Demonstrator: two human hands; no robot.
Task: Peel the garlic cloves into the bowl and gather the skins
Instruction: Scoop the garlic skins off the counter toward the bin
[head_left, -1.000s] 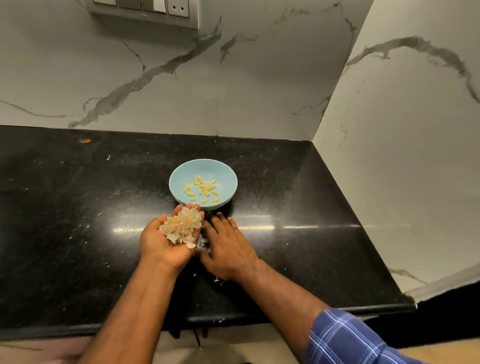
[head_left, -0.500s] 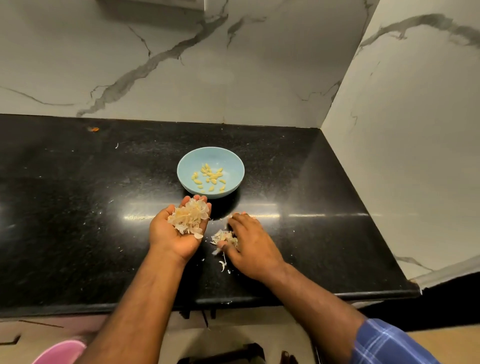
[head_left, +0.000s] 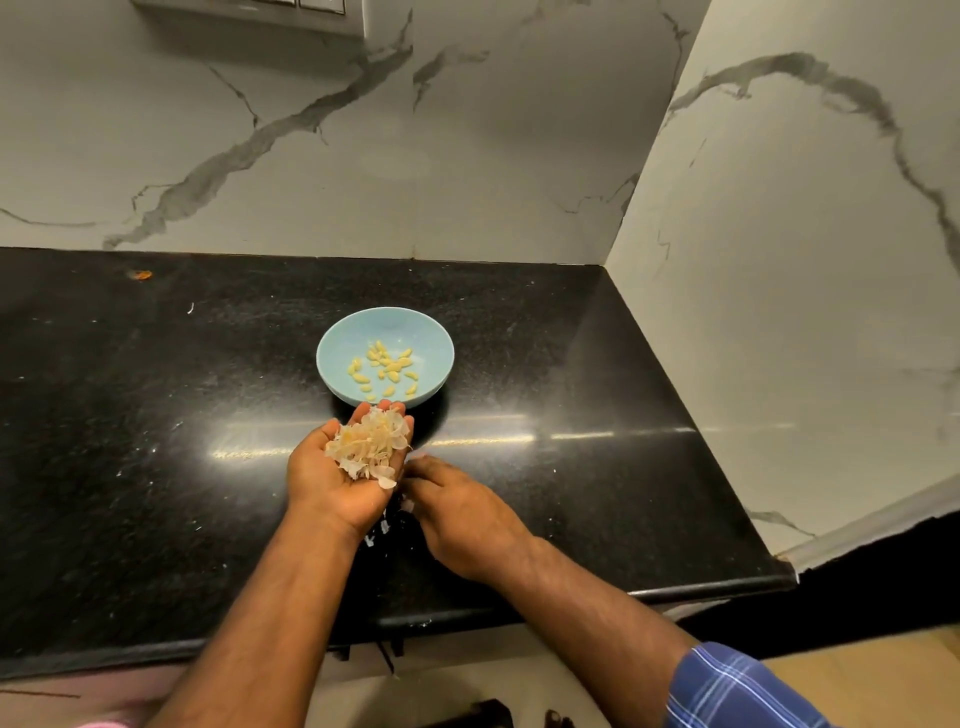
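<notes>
A light blue bowl (head_left: 332, 338) stands on the black counter (head_left: 156, 441) with several peeled yellow garlic cloves (head_left: 387, 366) in it. Just in front of the bowl, my left hand (head_left: 332, 493) lies palm up and cupped, carrying a heap of papery garlic skins (head_left: 371, 441). My right hand (head_left: 462, 514) is palm down beside it, its curled fingertips at the edge of the left palm, with a bit of skin showing under them. A few loose skin bits (head_left: 376, 535) lie on the counter between my wrists.
Marble walls close off the counter at the back and right. A small orange scrap (head_left: 140, 274) lies at the far left. The counter's front edge runs just below my forearms. A switch panel (head_left: 249, 10) is mounted on the back wall.
My right hand left the small heap of skins on the counter and moved up to the left palm. That heap is mostly gone. The left hand stayed cupped, still holding its pile.
</notes>
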